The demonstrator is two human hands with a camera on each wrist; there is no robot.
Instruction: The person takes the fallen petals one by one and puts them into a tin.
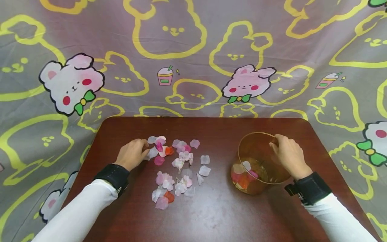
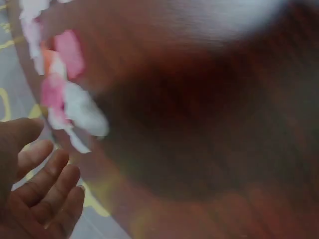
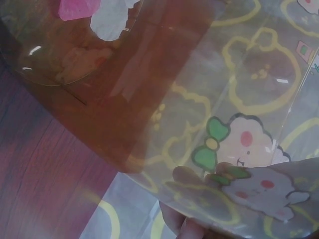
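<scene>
My left hand (image 1: 132,154) is low over the left side of the table, at the edge of a scatter of artificial petals (image 1: 159,160). In the left wrist view its fingers (image 2: 54,172) are loosely bent with nothing between them, and a white petal (image 2: 85,110) lies just beyond. My right hand (image 1: 291,156) grips the rim of a transparent amber bucket (image 1: 256,148), thumb inside the wall. The bucket tilts toward the left. Several pink, white and orange petals (image 1: 243,182) lie in its bottom; a pink petal (image 3: 79,8) also shows through the wall in the right wrist view.
Loose white petals (image 1: 205,170) and small blossoms (image 1: 179,162) spread across the middle-left of the brown table (image 1: 208,208). A cloth with cartoon bears (image 1: 193,40) hangs behind the table's far edge and along its sides.
</scene>
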